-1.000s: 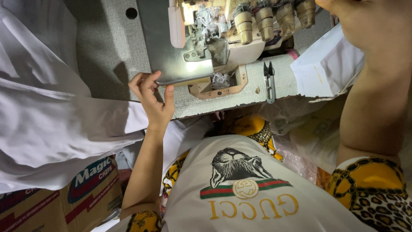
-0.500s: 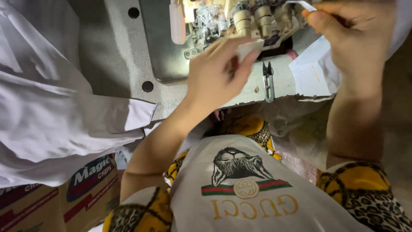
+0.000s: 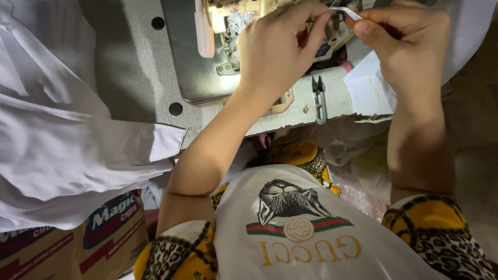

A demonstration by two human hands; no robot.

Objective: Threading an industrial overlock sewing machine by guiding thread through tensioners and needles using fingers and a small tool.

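Two hands meet above the sewing machine (image 3: 233, 31) at the far edge of the bench (image 3: 129, 78): the left hand (image 3: 275, 52) and right hand (image 3: 410, 46) each pinch one end of a small white strip (image 3: 346, 11), fingers closed on it. The strip is thin, pale and slightly bent, held clear of the machine; it appears not yet placed. Thread snips (image 3: 319, 98) lie untouched near the bench edge, white cloth (image 3: 62, 155) heaped left.
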